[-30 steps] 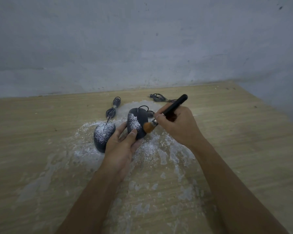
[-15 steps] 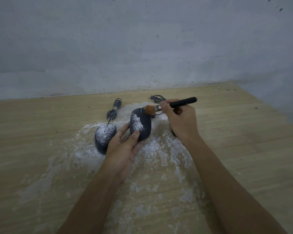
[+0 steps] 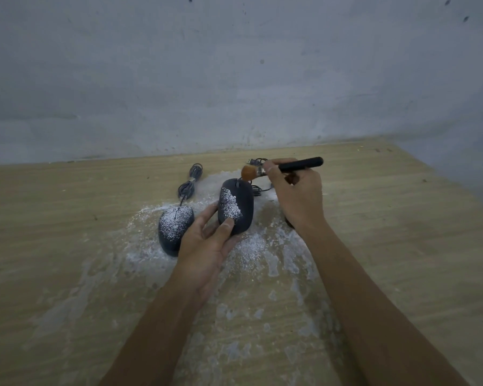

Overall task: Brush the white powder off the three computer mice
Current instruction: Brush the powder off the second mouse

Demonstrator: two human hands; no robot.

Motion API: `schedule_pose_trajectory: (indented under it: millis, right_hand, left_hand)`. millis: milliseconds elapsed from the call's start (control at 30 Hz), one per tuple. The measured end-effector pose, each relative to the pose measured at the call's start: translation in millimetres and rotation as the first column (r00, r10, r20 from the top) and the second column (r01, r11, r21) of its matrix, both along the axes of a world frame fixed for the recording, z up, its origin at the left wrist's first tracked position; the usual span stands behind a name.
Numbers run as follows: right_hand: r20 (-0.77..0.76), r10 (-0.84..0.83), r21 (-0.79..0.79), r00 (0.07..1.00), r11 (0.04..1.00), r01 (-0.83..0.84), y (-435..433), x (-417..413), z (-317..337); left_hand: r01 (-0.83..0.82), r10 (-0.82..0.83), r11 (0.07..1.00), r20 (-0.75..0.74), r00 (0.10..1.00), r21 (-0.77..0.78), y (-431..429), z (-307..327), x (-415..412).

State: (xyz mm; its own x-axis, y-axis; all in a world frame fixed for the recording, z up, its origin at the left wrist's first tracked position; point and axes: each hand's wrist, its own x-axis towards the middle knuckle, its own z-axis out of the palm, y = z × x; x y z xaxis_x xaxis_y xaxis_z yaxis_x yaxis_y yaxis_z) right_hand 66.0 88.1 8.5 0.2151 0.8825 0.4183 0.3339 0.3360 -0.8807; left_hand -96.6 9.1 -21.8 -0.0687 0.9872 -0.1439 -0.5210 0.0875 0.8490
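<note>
Barely started: left grip [image 3: 207, 240] curled round middle mouse [image 3: 241, 210], w/ powder streak [image 3: 230, 204] down its left side; right grip [image 3: 296, 196] pinched brush [image 3: 301, 163] at its far end; left mouse [image 3: 175, 227] was fully dusted; 3rd hidden.
</note>
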Motion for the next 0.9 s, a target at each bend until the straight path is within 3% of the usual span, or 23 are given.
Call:
schedule_pose_trajectory:
  millis: [67, 167, 400, 600, 767, 900]
  right_hand:
    - [0.071, 0.022, -0.011, 0.997, 1.0, -0.021, -1, -2, 0]
    - [0.019, -0.017, -0.025, 1.0, 1.0, 0.017, -2, -3, 0]
    - [0.11, 0.28, -0.016, 0.954, 0.96, -0.28, -18, 9, 10]
    - [0.216, 0.306, 0.004, 0.927, 0.949, -0.314, -25, 7, 11]
    - [0.204, 0.257, 0.046, 0.945, 0.961, -0.271, -24, 4, 10]
    - [0.172, 0.331, -0.013, 0.928, 0.942, -0.334, -25, 4, 8]
  left_hand:
    - [0.004, -0.004, 1.0, -0.007, 1.0, 0.003, 0, 0, 0]
    - [0.004, -0.004, 1.0, -0.008, 1.0, 0.002, -1, 1, 1]
    - [-0.031, 0.031, 0.999, 0.012, 0.999, -0.015, -1, 2, 1]
    - [-0.039, 0.039, 0.999, 0.013, 0.999, -0.019, -2, 3, 1]
    - [-0.051, 0.051, 0.999, 0.02, 0.998, -0.019, -2, 5, 2]
    - [-0.046, 0.046, 0.999, 0.018, 0.999, -0.019, -3, 5, 0]
